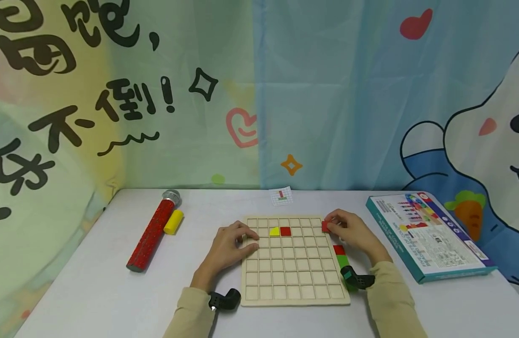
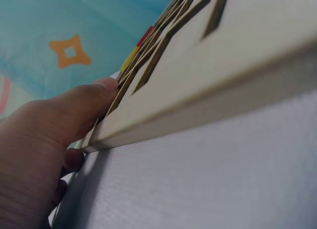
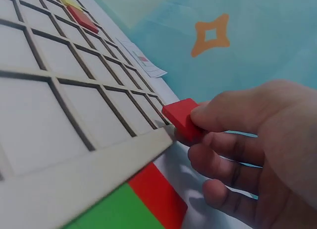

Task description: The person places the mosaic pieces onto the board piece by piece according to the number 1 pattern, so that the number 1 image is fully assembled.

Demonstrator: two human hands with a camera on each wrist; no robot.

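Observation:
A wooden grid board [image 1: 294, 279] lies flat on the white table, with a yellow square tile [image 1: 274, 231] and a red square tile [image 1: 286, 231] side by side in its upper rows. My left hand [image 1: 228, 248] grips the board's left edge; in the left wrist view the thumb lies on top and the other fingers sit at its side. At the board's upper right corner my right hand [image 1: 348, 229] pinches another red tile [image 3: 179, 112] between thumb and fingers. Beside the right edge lie a loose red tile [image 3: 157, 192] and green tiles [image 3: 116, 211], some hidden by the wrist camera.
A small printed grid card [image 1: 281, 196] lies behind the board. To the left are a red microphone [image 1: 148, 237] and a yellow cylinder [image 1: 173, 222]. A flat teal and white box [image 1: 432, 239] rests on the right. A printed curtain [image 1: 310, 94] hangs behind the table.

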